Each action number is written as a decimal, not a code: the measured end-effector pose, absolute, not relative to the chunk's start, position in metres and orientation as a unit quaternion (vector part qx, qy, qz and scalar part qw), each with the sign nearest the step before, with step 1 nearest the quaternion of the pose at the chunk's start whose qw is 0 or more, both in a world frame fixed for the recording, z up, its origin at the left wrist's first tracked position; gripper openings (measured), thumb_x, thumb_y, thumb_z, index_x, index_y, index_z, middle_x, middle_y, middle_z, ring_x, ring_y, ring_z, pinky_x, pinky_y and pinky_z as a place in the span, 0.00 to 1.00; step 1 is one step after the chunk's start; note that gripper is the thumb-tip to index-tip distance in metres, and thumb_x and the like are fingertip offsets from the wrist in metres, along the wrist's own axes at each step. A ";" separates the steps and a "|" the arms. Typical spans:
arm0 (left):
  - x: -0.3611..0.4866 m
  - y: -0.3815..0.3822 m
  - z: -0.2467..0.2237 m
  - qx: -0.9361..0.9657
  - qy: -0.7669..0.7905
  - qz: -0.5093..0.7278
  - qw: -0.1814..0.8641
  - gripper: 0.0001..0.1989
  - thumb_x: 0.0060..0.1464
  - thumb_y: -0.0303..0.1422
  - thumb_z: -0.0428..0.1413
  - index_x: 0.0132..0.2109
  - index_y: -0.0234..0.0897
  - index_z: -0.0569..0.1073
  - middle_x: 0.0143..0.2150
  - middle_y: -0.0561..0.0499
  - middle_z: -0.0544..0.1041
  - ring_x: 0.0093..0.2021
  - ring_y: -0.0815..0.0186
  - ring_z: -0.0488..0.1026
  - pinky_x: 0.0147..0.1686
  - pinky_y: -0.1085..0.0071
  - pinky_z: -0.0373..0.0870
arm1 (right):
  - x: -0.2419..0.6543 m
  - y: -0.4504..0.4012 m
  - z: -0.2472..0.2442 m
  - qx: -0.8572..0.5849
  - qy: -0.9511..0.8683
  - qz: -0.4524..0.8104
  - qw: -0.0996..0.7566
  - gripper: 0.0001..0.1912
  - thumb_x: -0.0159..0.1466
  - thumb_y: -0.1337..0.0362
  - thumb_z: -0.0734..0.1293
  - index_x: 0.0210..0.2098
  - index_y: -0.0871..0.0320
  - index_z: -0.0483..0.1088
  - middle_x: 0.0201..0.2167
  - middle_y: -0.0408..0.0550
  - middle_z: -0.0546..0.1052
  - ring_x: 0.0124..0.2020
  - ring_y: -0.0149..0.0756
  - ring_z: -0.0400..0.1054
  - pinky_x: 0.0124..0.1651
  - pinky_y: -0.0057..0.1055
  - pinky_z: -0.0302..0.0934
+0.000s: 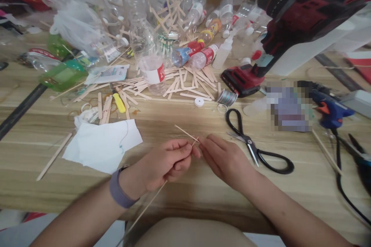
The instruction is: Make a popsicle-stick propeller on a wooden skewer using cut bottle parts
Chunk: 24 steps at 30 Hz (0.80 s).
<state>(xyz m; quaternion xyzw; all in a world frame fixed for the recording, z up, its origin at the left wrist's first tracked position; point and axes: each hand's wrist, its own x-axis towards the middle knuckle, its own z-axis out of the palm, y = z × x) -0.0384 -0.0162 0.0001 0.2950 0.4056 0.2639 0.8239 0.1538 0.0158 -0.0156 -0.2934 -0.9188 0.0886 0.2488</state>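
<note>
My left hand (171, 160), with a band on its wrist, is closed around a long thin wooden stick. The lower part of that stick (142, 212) runs down toward the table's front edge. A second, short thin stick (184, 131) points up and left, crossing the long one just beyond my left fingertips. My right hand (224, 158) pinches at this crossing, and its fingertips partly hide the joint. Whether thread or anything else binds the sticks there is too small to tell. Black-handled scissors (249, 144) lie partly spread on the table, right of my right hand.
White paper (101, 144) lies left, near a yellow-handled tool (118, 102). Wooden craft sticks (188, 81) and plastic bottles (152, 71) crowd the back. A wire spool (227, 97), a red-and-black cordless power tool (290, 27) and a blue glue gun (333, 112) are at right.
</note>
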 end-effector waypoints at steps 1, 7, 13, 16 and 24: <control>-0.038 -0.017 0.001 0.323 0.424 0.265 0.803 0.10 0.61 0.39 0.50 0.35 0.38 0.66 0.18 0.63 0.54 0.17 0.75 0.41 0.15 0.77 0.39 | 0.152 0.014 -0.015 -0.290 -0.922 0.066 0.247 0.14 0.71 0.73 0.53 0.37 0.61 0.69 0.24 0.43 0.68 0.22 0.31 0.61 0.25 0.26 0.55; -0.037 -0.021 0.000 0.510 0.493 0.243 0.661 0.14 0.64 0.40 0.46 0.32 0.38 0.65 0.21 0.61 0.58 0.21 0.73 0.52 0.21 0.75 0.49 | 0.148 0.002 -0.011 -0.278 -0.933 -0.045 0.222 0.17 0.68 0.76 0.54 0.28 0.57 0.65 0.22 0.43 0.66 0.22 0.33 0.59 0.23 0.31 0.48; -0.033 -0.026 -0.002 0.527 0.519 0.248 0.625 0.13 0.63 0.39 0.47 0.33 0.38 0.66 0.21 0.60 0.57 0.21 0.73 0.52 0.20 0.75 0.48 | 0.149 -0.001 -0.011 -0.291 -0.932 -0.035 0.214 0.17 0.69 0.75 0.53 0.28 0.56 0.65 0.21 0.43 0.67 0.21 0.34 0.60 0.22 0.33 0.48; -0.033 -0.026 0.004 0.412 0.452 0.269 0.744 0.15 0.62 0.46 0.49 0.33 0.39 0.65 0.19 0.62 0.55 0.17 0.75 0.45 0.16 0.76 0.43 | 0.152 0.001 -0.009 -0.295 -0.920 0.018 0.257 0.14 0.69 0.74 0.54 0.35 0.59 0.68 0.22 0.43 0.69 0.22 0.33 0.61 0.24 0.30 0.52; -0.037 -0.023 0.008 0.358 0.385 0.268 0.807 0.17 0.60 0.48 0.52 0.33 0.40 0.64 0.16 0.64 0.53 0.15 0.75 0.42 0.15 0.76 0.40 | 0.153 -0.002 -0.008 -0.293 -0.907 0.054 0.299 0.13 0.69 0.74 0.55 0.49 0.61 0.66 0.25 0.45 0.72 0.25 0.35 0.63 0.28 0.29 0.58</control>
